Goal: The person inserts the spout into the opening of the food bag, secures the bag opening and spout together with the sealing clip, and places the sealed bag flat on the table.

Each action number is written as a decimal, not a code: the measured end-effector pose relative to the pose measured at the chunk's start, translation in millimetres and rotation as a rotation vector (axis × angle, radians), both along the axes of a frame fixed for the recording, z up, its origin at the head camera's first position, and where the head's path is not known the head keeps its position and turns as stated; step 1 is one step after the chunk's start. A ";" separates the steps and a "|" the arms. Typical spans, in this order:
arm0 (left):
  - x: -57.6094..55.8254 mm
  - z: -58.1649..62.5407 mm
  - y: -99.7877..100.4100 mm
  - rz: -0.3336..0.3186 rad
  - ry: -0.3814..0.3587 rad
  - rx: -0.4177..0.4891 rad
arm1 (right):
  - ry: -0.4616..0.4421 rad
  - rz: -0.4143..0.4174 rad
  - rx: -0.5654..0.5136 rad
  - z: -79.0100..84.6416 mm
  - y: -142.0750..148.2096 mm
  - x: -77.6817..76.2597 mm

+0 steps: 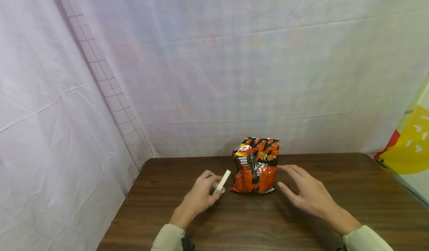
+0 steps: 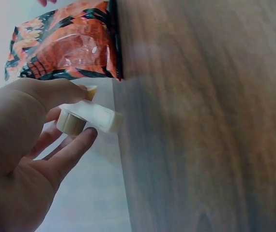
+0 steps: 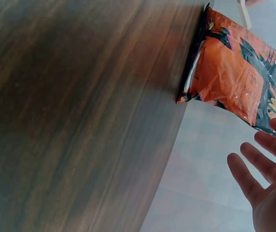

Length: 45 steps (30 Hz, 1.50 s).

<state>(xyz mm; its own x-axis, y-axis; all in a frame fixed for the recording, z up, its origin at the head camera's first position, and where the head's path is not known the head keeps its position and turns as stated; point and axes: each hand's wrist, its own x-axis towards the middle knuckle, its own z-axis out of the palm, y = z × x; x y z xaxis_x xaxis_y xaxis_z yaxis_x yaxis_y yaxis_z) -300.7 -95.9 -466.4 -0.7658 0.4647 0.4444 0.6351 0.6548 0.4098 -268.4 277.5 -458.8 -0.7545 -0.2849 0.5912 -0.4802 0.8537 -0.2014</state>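
An orange and black snack bag (image 1: 256,165) stands upright on the table. To its left, my left hand (image 1: 199,195) pinches a small off-white bar (image 1: 222,180) between thumb and fingers. In the left wrist view a short beige round piece (image 2: 71,123) sits against the white bar (image 2: 99,116), between the fingers; what kind of thing this is I cannot tell. At the bag's right side is my right hand (image 1: 308,193), its fingers spread and pointing at the bag. The right wrist view shows these fingers (image 3: 247,176) extended, with nothing held.
The dark wooden table (image 1: 161,199) ends at a pale cloth backdrop (image 1: 234,76) right behind the bag. Another white cloth (image 1: 50,132) hangs along the left side. A yellow and red printed sheet (image 1: 409,143) is at the far right, beyond the table's edge.
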 end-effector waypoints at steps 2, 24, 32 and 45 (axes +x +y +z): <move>2.6 2.6 0.1 -0.014 0.010 0.000 | -0.010 0.000 -0.001 -0.9 -0.6 0.2; 15.8 18.2 11.4 -0.257 -0.013 0.073 | 0.012 0.048 -0.016 -1.2 -10.8 4.5; 19.2 18.1 25.2 -0.297 -0.015 0.058 | 0.073 0.110 -0.031 -3.9 -23.9 6.6; 22.9 19.4 36.2 -0.329 0.101 0.007 | 0.109 0.204 -0.079 -6.8 -40.7 8.4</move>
